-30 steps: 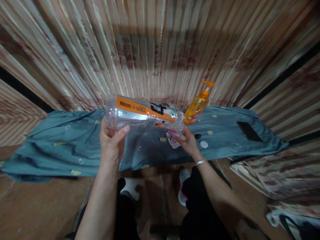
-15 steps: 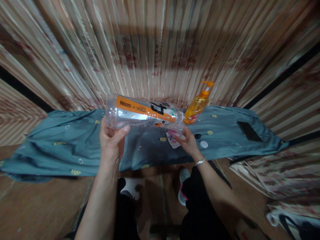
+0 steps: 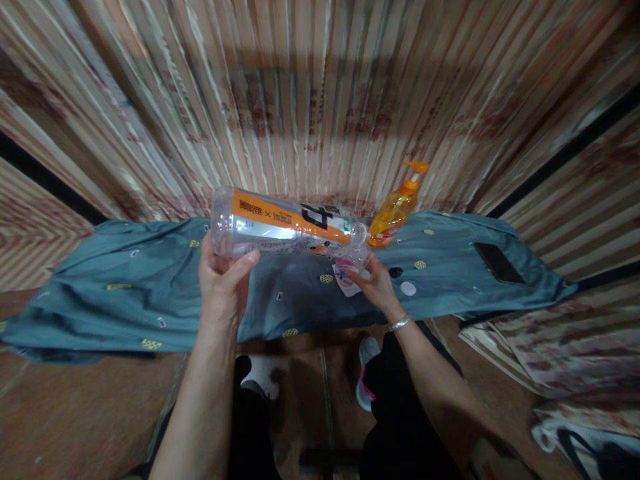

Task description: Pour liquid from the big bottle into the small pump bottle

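Over the middle of the cloth-covered tabletop (image 3: pixel 445 263), a clear bottle (image 3: pixel 287 230) lay held on its side, base to the left and neck to the right. The left grip (image 3: pixel 225 277) was closed round the base end, thumb along the near side. The right grip (image 3: pixel 376 283) pinched clear plastic (image 3: pixel 357 257) at the neck end; whether that belonged to the bottle or was a separate piece, I could not tell. The bottle's label (image 3: pixel 293 217) had an orange band and a silver one, a large black character, a small green mark, and a row of smaller characters broken by an ×, mostly too blurred to read. Just past the neck stood a pump bottle (image 3: pixel 394 217) of orange liquid, its red and white print illegible. Beneath the right grip lay a pink and white packet (image 3: pixel 345 283), and near it a small black thing (image 3: pixel 396 273) and a white disc (image 3: pixel 408 289). Well to the right was a dark phone (image 3: pixel 499 263). The curtain (image 3: pixel 300 127) behind bore dark red prints, unreadable
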Demonstrator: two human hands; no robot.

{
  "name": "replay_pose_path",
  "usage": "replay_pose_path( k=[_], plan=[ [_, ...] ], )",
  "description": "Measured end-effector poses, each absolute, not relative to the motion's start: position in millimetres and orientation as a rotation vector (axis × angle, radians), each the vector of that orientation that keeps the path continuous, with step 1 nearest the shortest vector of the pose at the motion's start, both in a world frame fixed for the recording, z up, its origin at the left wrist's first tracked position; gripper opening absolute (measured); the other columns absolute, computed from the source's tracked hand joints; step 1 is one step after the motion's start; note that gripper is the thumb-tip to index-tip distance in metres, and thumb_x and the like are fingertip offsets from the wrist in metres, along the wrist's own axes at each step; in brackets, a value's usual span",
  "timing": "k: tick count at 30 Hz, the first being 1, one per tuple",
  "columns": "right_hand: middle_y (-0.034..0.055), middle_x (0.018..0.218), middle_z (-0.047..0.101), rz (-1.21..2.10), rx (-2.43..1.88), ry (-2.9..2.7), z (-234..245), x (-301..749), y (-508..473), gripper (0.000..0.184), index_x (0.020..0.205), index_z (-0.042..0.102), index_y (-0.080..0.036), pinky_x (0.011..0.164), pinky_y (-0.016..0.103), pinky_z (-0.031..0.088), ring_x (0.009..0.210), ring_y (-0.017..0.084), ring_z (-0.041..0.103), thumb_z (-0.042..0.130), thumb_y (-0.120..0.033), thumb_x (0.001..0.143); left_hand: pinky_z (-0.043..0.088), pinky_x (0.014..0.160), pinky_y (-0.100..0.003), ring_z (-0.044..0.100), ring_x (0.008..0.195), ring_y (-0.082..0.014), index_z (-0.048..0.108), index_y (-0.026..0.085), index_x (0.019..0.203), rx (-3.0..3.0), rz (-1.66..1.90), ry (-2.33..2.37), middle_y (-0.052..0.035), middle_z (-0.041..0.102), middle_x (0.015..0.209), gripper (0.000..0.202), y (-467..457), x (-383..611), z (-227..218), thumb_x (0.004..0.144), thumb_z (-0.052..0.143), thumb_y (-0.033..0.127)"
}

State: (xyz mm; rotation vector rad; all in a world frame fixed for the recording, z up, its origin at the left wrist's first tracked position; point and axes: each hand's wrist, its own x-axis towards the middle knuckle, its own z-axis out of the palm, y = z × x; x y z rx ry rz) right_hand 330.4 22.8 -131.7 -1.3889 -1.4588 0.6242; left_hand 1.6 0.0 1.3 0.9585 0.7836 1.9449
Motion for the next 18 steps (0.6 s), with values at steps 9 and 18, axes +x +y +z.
replay_pose_path(
  k=[9,18],
  plan=[
    [0.0102,0.123,0.098,0.631,-1.396,-1.471,-130.8,331.2,22.4,0.051,0.131,0.079,-0.032,0.107,0.057,0.075,0.12,0.043,0.092,0.1,-0.05,0.089,0.072,0.118,-0.052,0.086,0.113,-0.0298,0.095,0.036,0.109,0.976,1.947,0.785,-0.001,0.093,0.116,0.069,0.6,1.6,-0.5,0.051,0.131,0.048],
    [0.0098,0.125,0.097,0.645,-1.379,-1.448,-136.2,329.6,24.7,0.058,0.139,0.078,-0.032,0.117,0.062,0.073,0.127,0.044,0.091,0.099,-0.051,0.088,0.07,0.122,-0.054,0.086,0.113,-0.0292,0.093,0.035,0.11,0.976,1.909,0.805,0.0003,0.092,0.115,0.068,-2.1,-0.9,1.8,0.054,0.131,0.046]
  ],
)
